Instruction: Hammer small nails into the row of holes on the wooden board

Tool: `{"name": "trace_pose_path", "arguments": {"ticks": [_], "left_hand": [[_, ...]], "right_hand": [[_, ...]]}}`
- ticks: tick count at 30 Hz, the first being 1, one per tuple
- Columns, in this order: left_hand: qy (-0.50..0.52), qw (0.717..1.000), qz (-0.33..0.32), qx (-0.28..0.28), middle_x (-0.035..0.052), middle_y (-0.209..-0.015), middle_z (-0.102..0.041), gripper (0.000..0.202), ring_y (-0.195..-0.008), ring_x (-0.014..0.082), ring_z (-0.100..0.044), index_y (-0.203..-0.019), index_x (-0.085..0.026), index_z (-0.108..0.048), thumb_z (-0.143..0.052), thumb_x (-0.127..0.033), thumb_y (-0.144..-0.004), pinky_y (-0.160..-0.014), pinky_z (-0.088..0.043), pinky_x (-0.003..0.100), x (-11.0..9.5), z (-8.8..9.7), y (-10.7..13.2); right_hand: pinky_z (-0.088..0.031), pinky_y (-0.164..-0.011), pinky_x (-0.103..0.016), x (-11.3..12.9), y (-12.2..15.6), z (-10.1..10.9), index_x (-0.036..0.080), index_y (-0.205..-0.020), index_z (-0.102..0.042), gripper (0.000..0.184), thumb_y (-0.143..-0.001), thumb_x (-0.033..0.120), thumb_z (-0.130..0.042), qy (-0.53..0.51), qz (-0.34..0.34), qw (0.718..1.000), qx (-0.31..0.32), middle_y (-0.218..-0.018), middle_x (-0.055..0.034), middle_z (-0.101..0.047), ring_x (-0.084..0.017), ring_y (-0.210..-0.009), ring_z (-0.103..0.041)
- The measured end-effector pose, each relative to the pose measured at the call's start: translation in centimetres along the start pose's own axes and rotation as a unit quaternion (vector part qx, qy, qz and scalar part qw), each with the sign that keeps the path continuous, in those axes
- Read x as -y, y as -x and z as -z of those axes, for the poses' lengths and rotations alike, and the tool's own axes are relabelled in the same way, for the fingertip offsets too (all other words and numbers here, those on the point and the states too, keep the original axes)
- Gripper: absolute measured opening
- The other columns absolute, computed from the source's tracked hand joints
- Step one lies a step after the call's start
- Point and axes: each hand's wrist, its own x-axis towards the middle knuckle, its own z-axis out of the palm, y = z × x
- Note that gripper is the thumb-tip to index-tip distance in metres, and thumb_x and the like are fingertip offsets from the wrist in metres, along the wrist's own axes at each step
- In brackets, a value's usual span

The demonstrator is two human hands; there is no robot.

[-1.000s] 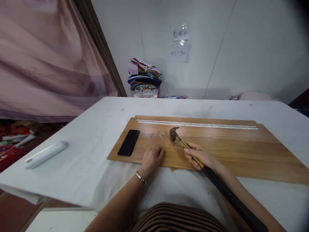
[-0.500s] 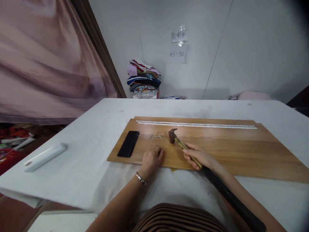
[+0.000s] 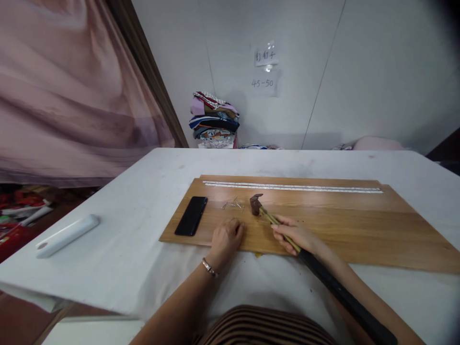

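My right hand [image 3: 294,235] is closed round the yellow shaft of a hammer [image 3: 266,214], close behind its head. The hammer head rests on a long wooden board [image 3: 359,225], and the black grip runs back along my forearm. Resting in a loose fist on the board's near edge is my left hand [image 3: 225,237], knuckles up, with nothing visible in it. Several small nails [image 3: 233,205] lie loose on the board just beyond my left hand. A black phone [image 3: 191,215] lies flat at the board's left end.
The board lies on a white-covered table [image 3: 125,239]. A thin pale strip [image 3: 293,187] runs along the board's far side. A white oblong object [image 3: 66,229] lies at the table's left. Folded clothes [image 3: 213,120] are stacked by the wall behind.
Hands and hammer stay almost where they were. The view has tipped up a little, so everything sits slightly lower in the picture.
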Motion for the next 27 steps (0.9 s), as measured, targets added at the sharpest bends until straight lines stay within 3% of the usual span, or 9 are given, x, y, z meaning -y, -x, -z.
{"name": "trace_pose_path", "arguments": {"ticks": [12,27], "left_hand": [[-0.005,1.000,0.006,0.007,0.0028,-0.076,-0.061,0.032,-0.074,0.0147,-0.054,-0.068,-0.020,-0.054,-0.039,-0.032,-0.093,-0.066,-0.034,0.027,-0.11,0.03,0.09],[-0.016,1.000,-0.010,-0.007,0.0021,-0.074,-0.059,0.033,-0.072,0.0143,-0.053,-0.067,-0.020,-0.052,-0.038,-0.033,-0.094,-0.065,-0.032,0.027,0.03,-0.14,0.06]], "right_hand": [[-0.029,-0.026,-0.013,0.17,0.39,-0.06,0.021,-0.110,-0.049,0.041,-0.079,0.045,-0.061,-0.007,-0.004,1.000,0.002,-0.059,0.0096,-0.046,-0.002,-0.029,-0.037],[-0.030,-0.026,-0.012,0.57,0.63,0.26,0.021,-0.091,-0.049,0.027,-0.080,0.043,-0.061,-0.010,0.014,1.000,-0.023,-0.058,0.0102,-0.045,-0.002,-0.029,-0.036]]}}
